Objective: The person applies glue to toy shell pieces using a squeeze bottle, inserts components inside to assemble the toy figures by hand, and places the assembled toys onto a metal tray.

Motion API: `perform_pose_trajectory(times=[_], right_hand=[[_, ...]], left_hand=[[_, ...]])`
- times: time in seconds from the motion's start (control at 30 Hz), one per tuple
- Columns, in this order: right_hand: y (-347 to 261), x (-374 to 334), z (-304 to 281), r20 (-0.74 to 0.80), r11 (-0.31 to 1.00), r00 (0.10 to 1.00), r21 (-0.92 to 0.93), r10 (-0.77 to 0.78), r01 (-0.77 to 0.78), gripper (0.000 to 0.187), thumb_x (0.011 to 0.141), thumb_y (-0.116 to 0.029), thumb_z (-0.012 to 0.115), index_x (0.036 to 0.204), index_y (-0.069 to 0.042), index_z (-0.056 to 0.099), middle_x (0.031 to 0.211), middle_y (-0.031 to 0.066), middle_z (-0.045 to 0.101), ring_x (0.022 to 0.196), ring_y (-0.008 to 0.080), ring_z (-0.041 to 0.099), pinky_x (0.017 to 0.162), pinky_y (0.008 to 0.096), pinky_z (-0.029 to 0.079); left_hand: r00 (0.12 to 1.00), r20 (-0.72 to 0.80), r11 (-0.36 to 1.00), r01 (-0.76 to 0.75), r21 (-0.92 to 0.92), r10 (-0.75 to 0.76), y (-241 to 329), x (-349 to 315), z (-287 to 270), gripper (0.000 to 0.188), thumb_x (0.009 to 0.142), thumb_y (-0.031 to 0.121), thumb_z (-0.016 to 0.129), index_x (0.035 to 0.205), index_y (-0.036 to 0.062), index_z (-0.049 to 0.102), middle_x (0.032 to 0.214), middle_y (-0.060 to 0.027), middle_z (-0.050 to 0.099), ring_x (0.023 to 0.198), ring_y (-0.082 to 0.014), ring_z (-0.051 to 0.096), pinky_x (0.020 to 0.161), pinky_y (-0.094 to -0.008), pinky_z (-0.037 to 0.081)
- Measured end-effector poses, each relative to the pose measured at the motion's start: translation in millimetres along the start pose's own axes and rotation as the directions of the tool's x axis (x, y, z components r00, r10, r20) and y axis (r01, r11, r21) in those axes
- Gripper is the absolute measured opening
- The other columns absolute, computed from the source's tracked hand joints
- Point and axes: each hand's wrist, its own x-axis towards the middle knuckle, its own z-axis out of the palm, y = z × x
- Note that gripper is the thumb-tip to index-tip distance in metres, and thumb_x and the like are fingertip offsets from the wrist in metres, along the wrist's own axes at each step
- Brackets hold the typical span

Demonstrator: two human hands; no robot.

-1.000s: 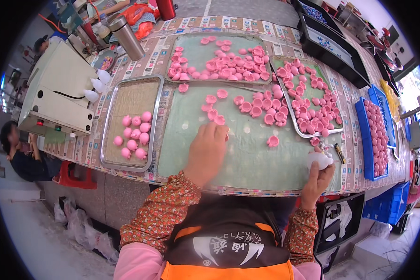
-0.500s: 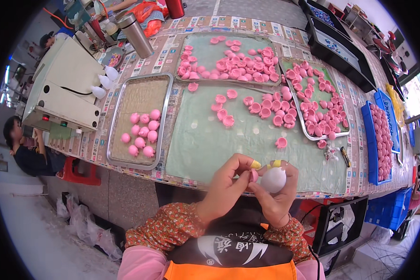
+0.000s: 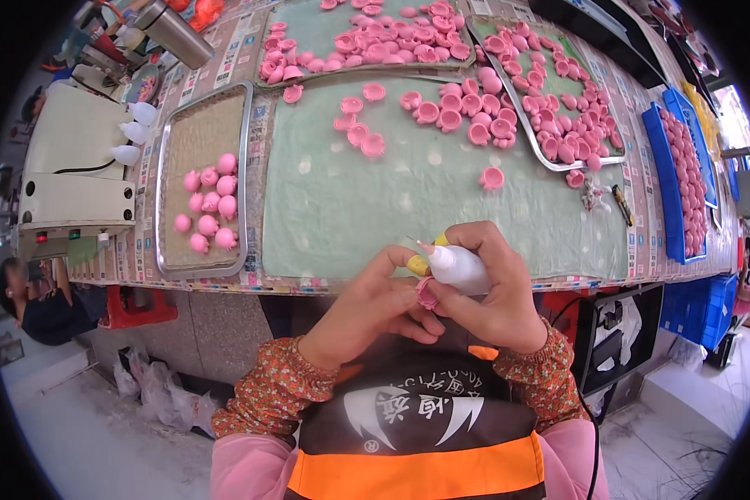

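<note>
at the left, pink balls are being held in a metal tray on the surface. near the front edge of the green mat, a pink cup is being pinched by the left hand. just beside it, a white bottle is being grasped by the right hand, its nozzle being pointed leftward. at the far right, pink pieces are being contained by a blue tray.

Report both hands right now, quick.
Left hand: closed, fingers pinching a small pink piece.
Right hand: closed around a white squeeze bottle, thumb close to the pink piece.
</note>
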Motion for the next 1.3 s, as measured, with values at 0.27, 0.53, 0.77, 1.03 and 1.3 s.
perform_pose_trajectory(times=[0.27,0.53,0.77,1.03,1.3], right_hand=[[7,-7,3,0.101,0.991,0.989,-0.061,-0.11,0.117,0.036,0.074,-0.001,0.073,0.105,-0.002,0.055,0.095,0.0081,0.057,0.086,0.0162,0.059,0.073,0.0294,0.047],[8,-23,0,-0.033,0.969,0.995,0.231,0.093,-0.083,0.04,0.082,0.002,0.064,0.119,0.0,0.048,0.103,0.008,0.057,0.093,0.0156,0.06,0.082,0.0297,0.048],[5,-38,-10,0.136,0.996,0.99,0.069,0.043,-0.053,0.046,0.082,-0.002,0.066,0.123,0.002,0.045,0.113,0.0132,0.056,0.092,0.0163,0.06,0.083,0.0296,0.047],[6,-48,1,0.002,0.968,0.97,-0.072,-0.242,0.241,0.046,0.071,-0.005,0.079,0.109,0.0,0.054,0.092,0.0122,0.062,0.075,0.0213,0.063,0.066,0.0321,0.049],[2,-39,4,-0.004,0.918,0.921,-0.083,-0.389,0.388,0.037,0.067,-0.01,0.083,0.092,-0.004,0.055,0.076,0.0101,0.063,0.054,0.0245,0.057,0.049,0.0339,0.043]], left_hand=[[0.997,0.015,0.996,0.07,-0.063,-0.069,-8,-8,-7,0.029,0.098,0.019,0.054,0.123,0.013,0.039,0.112,-0.0121,0.059,0.094,-0.021,0.065,0.081,-0.0356,0.058],[0.988,-0.153,0.979,-0.058,-0.198,0.027,-14,-16,-14,0.056,0.096,0.017,0.058,0.143,0.0008,0.032,0.121,-0.0169,0.058,0.099,-0.0258,0.065,0.083,-0.038,0.06],[0.986,-0.113,0.97,-0.145,-0.195,0.125,-21,-18,-19,0.054,0.097,0.033,0.056,0.14,0.0053,0.039,0.126,-0.0132,0.055,0.101,-0.0194,0.062,0.086,-0.0371,0.056],[0.967,-0.119,0.932,-0.249,-0.265,0.225,-28,-18,-21,0.06,0.095,0.027,0.06,0.144,0.004,0.032,0.121,-0.0154,0.057,0.097,-0.0211,0.063,0.083,-0.0386,0.06],[0.961,-0.145,0.939,-0.265,-0.221,0.237,-33,-17,-23,0.06,0.093,0.024,0.063,0.143,0.0046,0.036,0.123,-0.0164,0.056,0.093,-0.0195,0.064,0.082,-0.0374,0.06]])
